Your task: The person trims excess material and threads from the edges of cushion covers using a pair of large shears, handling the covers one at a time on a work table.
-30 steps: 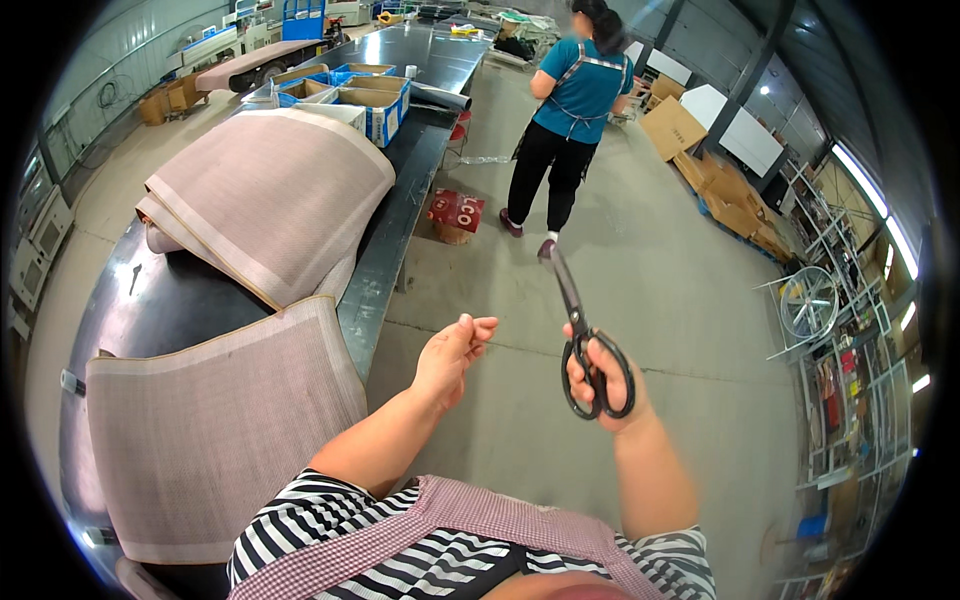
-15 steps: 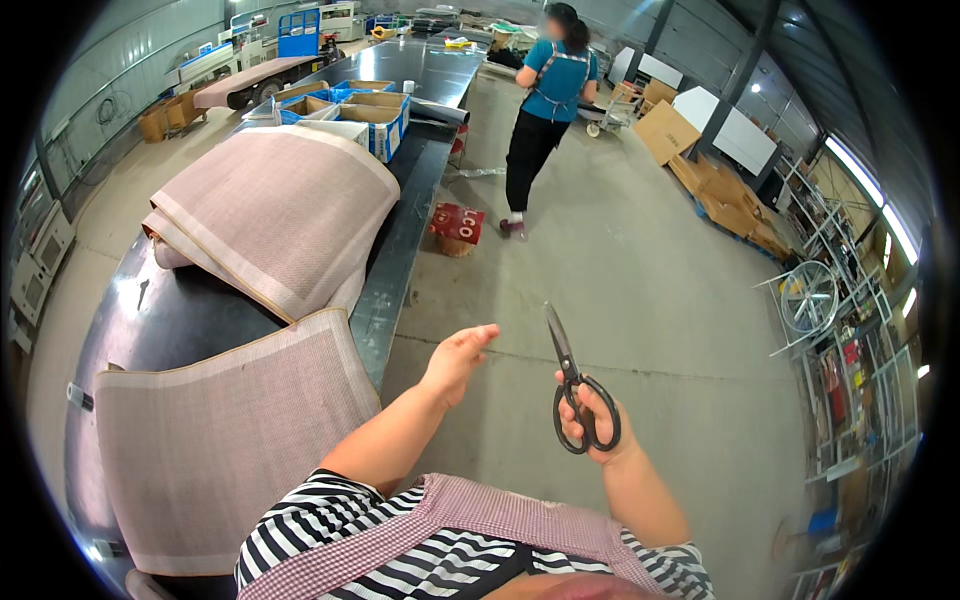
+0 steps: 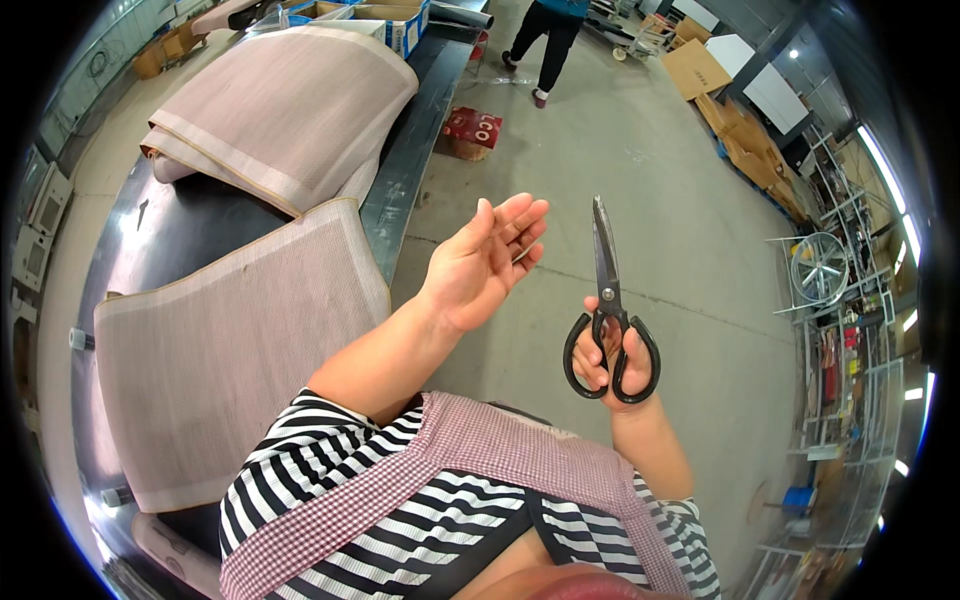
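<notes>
Two rounded black loops (image 3: 656,362) of metal scissors (image 3: 607,280) sit gripped in the right hand (image 3: 628,382); left of the scissors are one empty, open left hand (image 3: 480,268) and woven fabric (image 3: 240,345).

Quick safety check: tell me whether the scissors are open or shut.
Shut: the scissors in the right hand have their blades lying together, with no visible gap between them.

Farther along the dark table (image 3: 235,225) I see blue-and-white cartons (image 3: 411,32). On the floor beside it, I make out a red box (image 3: 473,127); beyond stand a co-worker's black-trousered legs (image 3: 553,45). Rightward I have brown cardboard sheets (image 3: 752,158) and a spoked wheel (image 3: 820,268) by metal racks (image 3: 848,395).
</notes>
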The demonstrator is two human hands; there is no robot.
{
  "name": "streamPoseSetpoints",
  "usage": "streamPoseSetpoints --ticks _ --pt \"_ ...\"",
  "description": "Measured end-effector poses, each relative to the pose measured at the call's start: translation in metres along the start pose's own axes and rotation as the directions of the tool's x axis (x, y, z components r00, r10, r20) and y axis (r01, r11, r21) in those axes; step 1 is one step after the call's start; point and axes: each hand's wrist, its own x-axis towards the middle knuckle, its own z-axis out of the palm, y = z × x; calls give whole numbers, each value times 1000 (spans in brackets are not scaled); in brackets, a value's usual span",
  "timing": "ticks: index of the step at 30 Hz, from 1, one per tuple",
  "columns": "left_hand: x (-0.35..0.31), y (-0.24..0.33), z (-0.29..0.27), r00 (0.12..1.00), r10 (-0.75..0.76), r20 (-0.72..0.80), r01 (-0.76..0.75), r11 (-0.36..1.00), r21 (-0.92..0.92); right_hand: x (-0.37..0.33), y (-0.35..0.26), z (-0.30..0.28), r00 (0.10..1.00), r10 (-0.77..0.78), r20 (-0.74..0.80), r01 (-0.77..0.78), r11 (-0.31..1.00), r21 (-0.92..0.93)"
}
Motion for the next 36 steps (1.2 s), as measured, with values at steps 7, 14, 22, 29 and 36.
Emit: streamPoseSetpoints --ticks 7,14,22,29,36 --pt "-14 -22 3 997 80 17 -79 995 -60 -27 -2 3 999 9 44 -7 999 -40" --pt "-30 -79 24 970 239 -49 -213 929 302 -100 -7 -2 997 0 74 2 1000 -22" --pt "-45 -133 74 972 199 123 -149 124 981 -189 -8 -9 997 -63 -44 61 998 -35" --pt "-31 -148 83 859 418 295 -256 -149 955 -227 -1 0 987 -65 -147 37 982 -183" --pt "-54 -130 54 951 310 13 -31 50 998 -260 24 -14 979 -28 -203 18 999 -49"
